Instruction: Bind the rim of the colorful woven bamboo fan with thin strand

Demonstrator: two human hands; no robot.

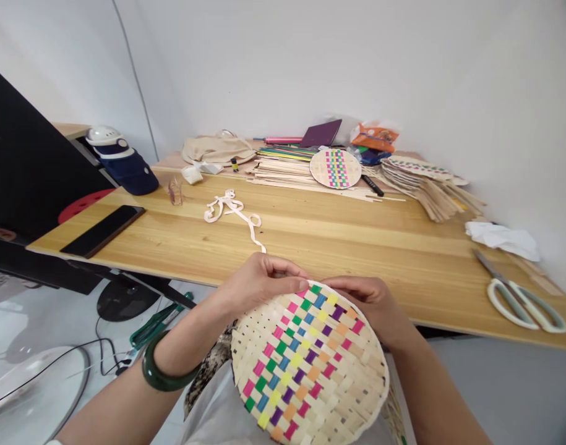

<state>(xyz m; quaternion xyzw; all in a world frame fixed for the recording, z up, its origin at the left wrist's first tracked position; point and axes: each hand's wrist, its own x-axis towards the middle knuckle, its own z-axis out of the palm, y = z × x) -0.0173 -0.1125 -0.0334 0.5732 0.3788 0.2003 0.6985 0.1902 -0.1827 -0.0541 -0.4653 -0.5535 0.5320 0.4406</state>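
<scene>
A round woven fan [310,364] of pale flat strips, with bands of pink, green, blue, yellow, purple and orange, rests tilted over my lap. My left hand [264,281] pinches its top rim, thumb on the front face. Just right of that, my right hand [364,296] grips the same rim, its fingers partly hidden behind the fan. White edging runs along the visible right rim. A narrow white ribbon [231,207] lies in loose loops on the table and trails toward my left hand, where its end is hidden.
On the wooden table [338,228] lie scissors [519,296] at right and a phone [104,232] at left. Toward the wall are loose strips [283,170], another woven disc [336,168], a stack of woven pieces [431,182] and a blue cap [125,164].
</scene>
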